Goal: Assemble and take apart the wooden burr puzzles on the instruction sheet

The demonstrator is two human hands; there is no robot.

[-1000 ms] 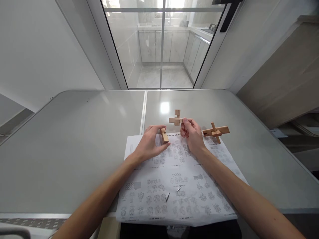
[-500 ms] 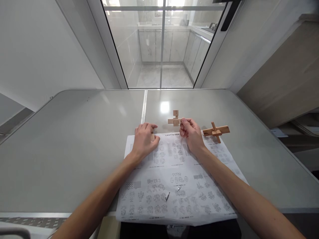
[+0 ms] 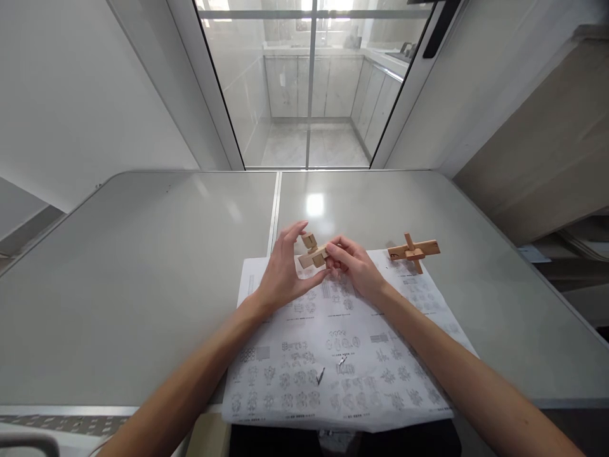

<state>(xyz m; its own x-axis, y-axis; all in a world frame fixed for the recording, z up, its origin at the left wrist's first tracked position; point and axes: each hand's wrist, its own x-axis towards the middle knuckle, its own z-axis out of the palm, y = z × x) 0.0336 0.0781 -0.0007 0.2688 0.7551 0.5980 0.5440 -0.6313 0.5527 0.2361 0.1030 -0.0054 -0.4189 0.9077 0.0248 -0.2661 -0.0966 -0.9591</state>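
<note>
Grey table [image 3: 143,266]: two wooden puzzles, one [image 3: 313,252] pinched by both hands' grip, one [image 3: 413,250] aside

My hands now meet over the sheet's top edge.
My right hand [image 3: 354,266] has carried the wooden cross piece [image 3: 313,252] leftward and lower; my left hand [image 3: 283,273] has lifted, fingers now touching it.

bare table [image 3: 143,273] left; wooden cross [image 3: 413,251] right

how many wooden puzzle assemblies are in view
2. One wooden puzzle assembly is held between both hands above the instruction sheet; the other wooden cross assembly lies on the table to the right. None seem hidden.
</note>
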